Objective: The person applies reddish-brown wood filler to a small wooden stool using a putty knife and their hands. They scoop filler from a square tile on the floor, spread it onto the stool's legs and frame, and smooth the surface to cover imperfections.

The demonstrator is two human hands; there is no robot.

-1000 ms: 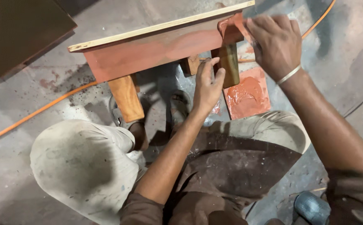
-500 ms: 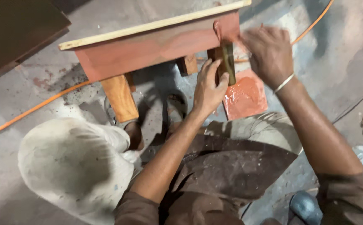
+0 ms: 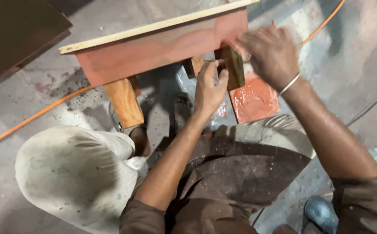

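1. The left hand [image 3: 210, 86] grasps a dark wooden leg [image 3: 233, 67] of a small wooden stool [image 3: 162, 47]; its fingers [image 3: 223, 78] are closed on the near side of the leg.
2. The right hand [image 3: 270, 54] sits at the top of that same leg, where it meets the red-stained side board of the stool. It is blurred, and its fingers are curled, but what they grip, if anything, cannot be told.
3. A thin metal bangle [image 3: 290, 83] circles the right wrist.
4. The stool lies tipped on its side on the concrete floor [image 3: 32, 99], far from the person, with a pale unstained edge along its far side.
5. A second leg [image 3: 125, 103], lighter orange-brown, sticks out toward the person at the left end of the stool.
6. A shorter wooden block [image 3: 194, 65] shows just left of the held leg.
7. A square tray of red paste [image 3: 254, 97] lies on the floor, just near and right of the held leg.
8. An orange cable [image 3: 32, 117] runs across the floor at left and again at far right.
9. The person's knees, in dusty pale trousers [image 3: 76, 173], frame the near part of the scene.
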